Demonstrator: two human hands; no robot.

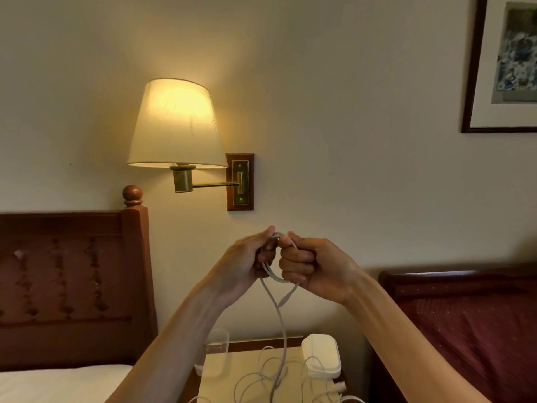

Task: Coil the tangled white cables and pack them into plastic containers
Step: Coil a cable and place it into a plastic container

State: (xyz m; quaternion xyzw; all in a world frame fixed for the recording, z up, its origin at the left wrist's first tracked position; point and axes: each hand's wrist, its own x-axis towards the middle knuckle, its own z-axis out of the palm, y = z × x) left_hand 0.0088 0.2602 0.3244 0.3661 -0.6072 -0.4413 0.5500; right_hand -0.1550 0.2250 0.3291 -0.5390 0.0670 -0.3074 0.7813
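Both hands are raised in front of the wall, close together. My left hand (250, 261) grips a small coil of white cable (271, 273), and my right hand (313, 267) is curled in a fist round the same coil from the right. A loose tail of the cable (283, 330) hangs down from the coil to the bedside table (220, 388). More tangled white cables (261, 379) lie on that table. A clear plastic container (215, 356) stands at the table's back left, partly hidden by my left forearm. A stack of white containers (321, 357) sits at the back right.
A lit wall lamp (177, 126) on a brass arm hangs above and left of the hands. A wooden headboard (72, 286) and white bed are on the left; a dark red bed (470, 330) is on the right. A framed picture (505, 62) hangs top right.
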